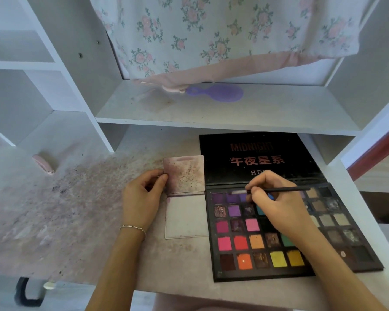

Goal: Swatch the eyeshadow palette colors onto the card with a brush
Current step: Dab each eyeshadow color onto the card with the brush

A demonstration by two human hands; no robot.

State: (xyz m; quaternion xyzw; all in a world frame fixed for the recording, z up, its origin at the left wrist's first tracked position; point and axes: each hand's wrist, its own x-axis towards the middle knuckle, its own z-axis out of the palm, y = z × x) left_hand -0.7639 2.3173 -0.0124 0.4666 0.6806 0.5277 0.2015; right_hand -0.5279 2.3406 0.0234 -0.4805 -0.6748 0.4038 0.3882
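Pinching brush w/ right hand over palette; left hand pinches card edge.

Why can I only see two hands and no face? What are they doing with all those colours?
The camera sits on the person's head and looks down, so you see only their arms and hands. On the desk lies an open eyeshadow palette with many little colour squares. The right hand holds a thin brush with its tip over the purple squares near the top. The left hand pinches the edge of a small folded card, already smudged with powder. On the shelf above lies a purple hairbrush.
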